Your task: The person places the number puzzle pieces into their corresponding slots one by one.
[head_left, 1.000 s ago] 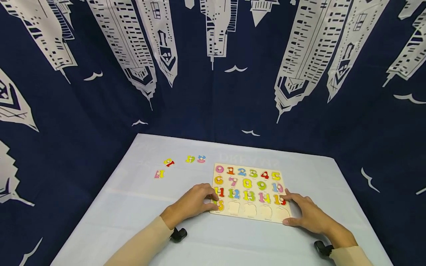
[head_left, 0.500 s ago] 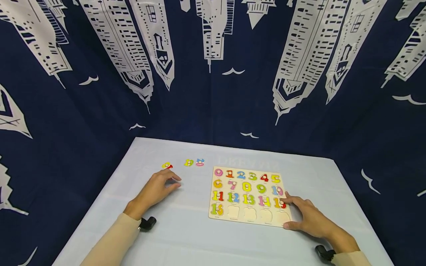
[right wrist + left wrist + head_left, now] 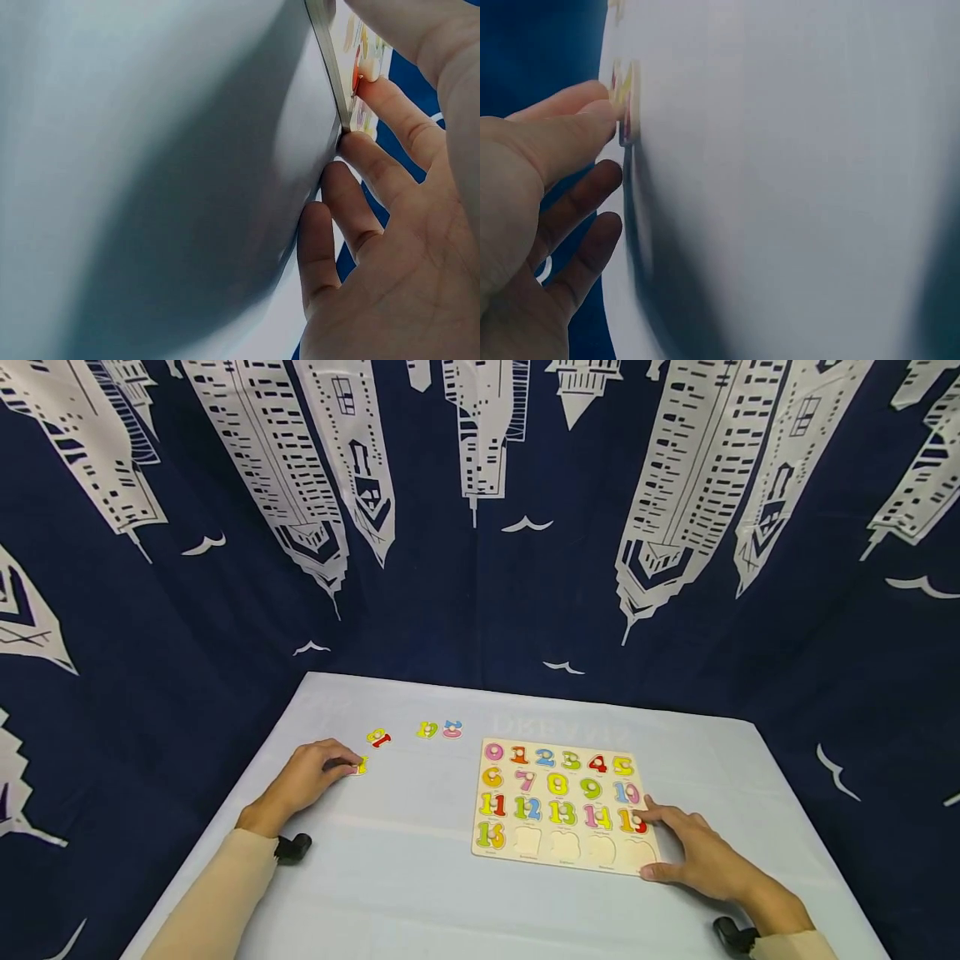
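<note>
At the left of the table, my left hand [image 3: 303, 777] pinches the small number 17 puzzle piece [image 3: 362, 767] by its knob between thumb and forefinger. In the left wrist view that piece [image 3: 633, 112] stands edge-on at the fingertips, with the other fingers loosely spread. My right hand [image 3: 697, 856] rests at the right edge of the wooden number puzzle board [image 3: 566, 845]. Its forefinger touches by the red and orange 15 piece [image 3: 633, 821], the thumb lies at the lower right corner, and the other fingers extend along the board's edge [image 3: 330, 71].
A yellow and red piece [image 3: 379, 738] lies beyond my left hand. Further right are a green and yellow 19 piece [image 3: 427, 729] and a blue and pink piece [image 3: 452, 728]. Numbers 0 to 16 sit in the board. A dark blue printed curtain [image 3: 435, 610] hangs behind the white table [image 3: 405, 877].
My left hand has moved from the board's left side to the far left and taken hold of the 17 piece. The 16 piece is uncovered. My right hand stays at the board.
</note>
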Action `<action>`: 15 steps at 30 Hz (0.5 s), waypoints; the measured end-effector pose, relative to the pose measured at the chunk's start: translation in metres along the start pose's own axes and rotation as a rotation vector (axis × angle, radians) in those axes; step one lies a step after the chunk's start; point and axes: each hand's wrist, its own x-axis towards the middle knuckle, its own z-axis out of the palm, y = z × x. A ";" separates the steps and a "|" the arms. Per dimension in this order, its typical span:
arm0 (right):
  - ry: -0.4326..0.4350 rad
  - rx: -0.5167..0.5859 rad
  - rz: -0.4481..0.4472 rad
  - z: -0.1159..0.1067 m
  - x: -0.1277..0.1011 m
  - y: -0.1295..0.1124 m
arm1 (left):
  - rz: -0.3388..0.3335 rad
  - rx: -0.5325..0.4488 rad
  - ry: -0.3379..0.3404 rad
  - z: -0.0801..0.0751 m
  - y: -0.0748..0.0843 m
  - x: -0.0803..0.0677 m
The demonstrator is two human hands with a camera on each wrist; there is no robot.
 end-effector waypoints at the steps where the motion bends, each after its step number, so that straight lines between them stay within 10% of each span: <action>1: 0.000 0.000 0.002 0.000 0.000 0.000 | 0.000 -0.004 -0.004 0.001 -0.001 0.000; 15: 0.000 0.011 0.011 0.000 0.000 0.000 | -0.068 0.015 -0.010 0.008 -0.002 0.005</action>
